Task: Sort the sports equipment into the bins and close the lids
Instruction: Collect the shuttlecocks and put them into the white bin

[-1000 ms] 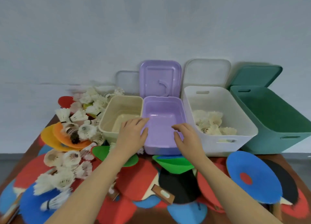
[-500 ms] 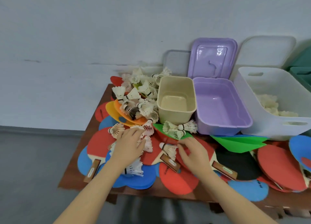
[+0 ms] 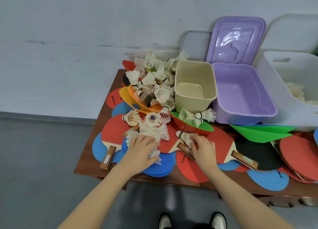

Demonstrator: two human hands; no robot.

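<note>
Several white shuttlecocks (image 3: pixel 154 84) lie heaped over red, blue and black table tennis paddles (image 3: pixel 115 130) on a brown table (image 3: pixel 86 161). My left hand (image 3: pixel 142 148) lies palm down on a clump of shuttlecocks at the front of the heap, fingers curled over them. My right hand (image 3: pixel 203 147) has its fingers closed on the feathers of a single shuttlecock (image 3: pixel 185 135) lying on a red paddle. Behind stand an empty beige bin (image 3: pixel 194 86), an empty purple bin (image 3: pixel 244 94) with its lid (image 3: pixel 235 39) upright, and a white bin (image 3: pixel 282 84) holding shuttlecocks.
Green, orange and yellow flat discs (image 3: pixel 258 132) lie among the paddles. Grey and white lids (image 3: pixel 196 44) lean on the wall behind the bins. The table's left and front edges drop to a grey floor (image 3: pixel 43 168), where my shoes (image 3: pixel 191 220) show.
Both hands left the purple bin's front rim and came down to the left onto the shuttlecocks at the table's front. The view swung left and downward.
</note>
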